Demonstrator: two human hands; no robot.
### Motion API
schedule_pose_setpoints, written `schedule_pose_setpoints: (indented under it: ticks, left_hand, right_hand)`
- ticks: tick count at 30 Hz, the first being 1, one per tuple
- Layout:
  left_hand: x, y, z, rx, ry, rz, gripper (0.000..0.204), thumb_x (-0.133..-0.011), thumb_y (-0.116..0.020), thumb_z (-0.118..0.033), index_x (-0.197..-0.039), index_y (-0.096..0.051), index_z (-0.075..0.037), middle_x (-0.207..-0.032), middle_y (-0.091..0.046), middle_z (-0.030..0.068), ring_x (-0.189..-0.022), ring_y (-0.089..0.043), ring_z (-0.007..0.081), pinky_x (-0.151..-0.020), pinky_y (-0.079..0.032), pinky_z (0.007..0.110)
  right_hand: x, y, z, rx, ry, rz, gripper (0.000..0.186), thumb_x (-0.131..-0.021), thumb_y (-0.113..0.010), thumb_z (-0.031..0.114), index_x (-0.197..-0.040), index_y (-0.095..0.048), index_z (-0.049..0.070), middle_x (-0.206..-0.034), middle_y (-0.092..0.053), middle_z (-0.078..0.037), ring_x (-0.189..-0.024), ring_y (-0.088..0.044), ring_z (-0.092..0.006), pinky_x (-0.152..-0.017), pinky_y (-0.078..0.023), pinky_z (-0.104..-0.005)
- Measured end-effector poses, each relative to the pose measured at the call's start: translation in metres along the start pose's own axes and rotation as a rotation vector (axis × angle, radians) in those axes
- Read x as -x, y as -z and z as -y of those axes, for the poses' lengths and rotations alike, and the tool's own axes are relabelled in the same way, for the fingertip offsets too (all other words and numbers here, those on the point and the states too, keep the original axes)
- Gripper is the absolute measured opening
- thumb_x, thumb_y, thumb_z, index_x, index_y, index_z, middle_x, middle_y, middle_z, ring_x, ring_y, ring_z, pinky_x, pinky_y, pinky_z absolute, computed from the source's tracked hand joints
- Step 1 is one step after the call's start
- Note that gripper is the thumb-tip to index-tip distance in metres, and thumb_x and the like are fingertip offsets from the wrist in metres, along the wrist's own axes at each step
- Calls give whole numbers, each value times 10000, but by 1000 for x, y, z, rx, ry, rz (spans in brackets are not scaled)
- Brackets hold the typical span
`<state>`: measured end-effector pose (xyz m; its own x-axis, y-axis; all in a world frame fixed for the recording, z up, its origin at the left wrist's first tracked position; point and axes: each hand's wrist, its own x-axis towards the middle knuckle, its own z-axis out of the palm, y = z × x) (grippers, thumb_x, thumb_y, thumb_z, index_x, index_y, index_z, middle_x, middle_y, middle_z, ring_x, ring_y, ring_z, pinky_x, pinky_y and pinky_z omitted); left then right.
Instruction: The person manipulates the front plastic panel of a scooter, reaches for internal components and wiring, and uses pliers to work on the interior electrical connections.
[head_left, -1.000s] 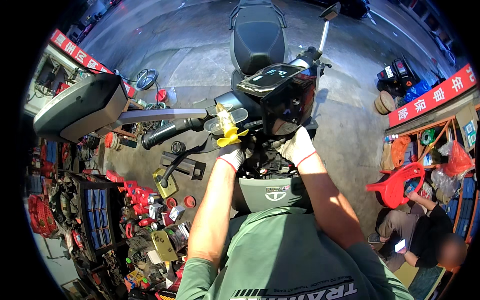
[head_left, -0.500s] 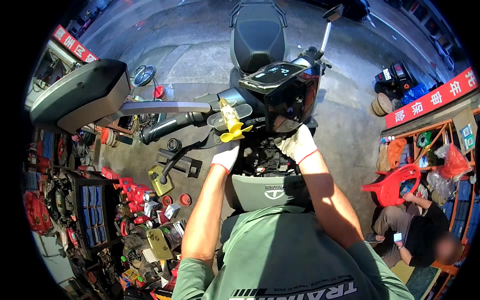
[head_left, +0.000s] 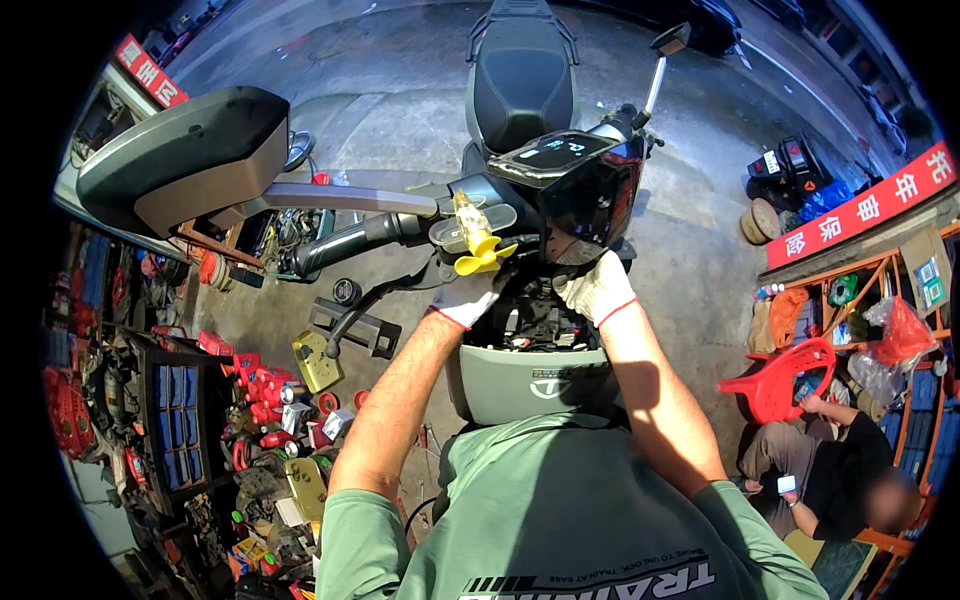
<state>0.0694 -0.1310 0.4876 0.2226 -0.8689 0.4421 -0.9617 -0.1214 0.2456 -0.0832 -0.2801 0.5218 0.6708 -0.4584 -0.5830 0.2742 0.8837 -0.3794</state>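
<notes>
A scooter faces me, its front housing uncovered, with wiring and dark parts in the cavity (head_left: 535, 315). My left hand (head_left: 467, 300), in a white glove, reaches in at the cavity's left edge under the handlebar; its fingers are hidden. At the right edge my gloved right hand (head_left: 598, 288) has its fingers curled in under the glossy black dash panel (head_left: 590, 205); what they hold is hidden. Above the panel is a lit display (head_left: 553, 147). A yellow toy propeller (head_left: 483, 256) on a clear stem sits by the left handlebar. Below the cavity is the grey-green front cover (head_left: 530, 385).
A large mirror (head_left: 185, 165) and a brake lever (head_left: 375, 300) stick out left. Tools, red bottles and boxes (head_left: 270, 400) crowd the left floor. At the right, a person (head_left: 840, 460) holding a phone sits near a red plastic chair (head_left: 785, 375). The scooter seat (head_left: 522, 90) lies beyond.
My left hand has moved right, further into the cavity's edge, and its forearm slants more. My right hand stays at the panel's lower edge. The view has shifted slightly.
</notes>
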Motion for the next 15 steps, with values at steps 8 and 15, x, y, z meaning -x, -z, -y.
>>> schedule_pose_setpoints:
  ticks: [8,15]
  left_hand:
    - [5,-12,7,-180,1,81,412,-856,-562,-386,-1145,-574,-93,-844,-661,161,-739,-645,335,-629,-518,422]
    - [-3,2,-6,5,118,176,408,-864,-540,-379,-1146,-566,-86,-907,-654,165,-803,-645,334,-657,-524,439]
  right_hand:
    - [-4,7,2,78,-9,62,296,-946,-398,352,-1020,-587,137,-893,-645,15,-696,-589,-116,-510,-488,-265]
    - [2,10,3,64,-36,67,341,-954,-366,373,-1086,-531,105,-970,-602,-46,-701,-563,-185,-528,-501,-311]
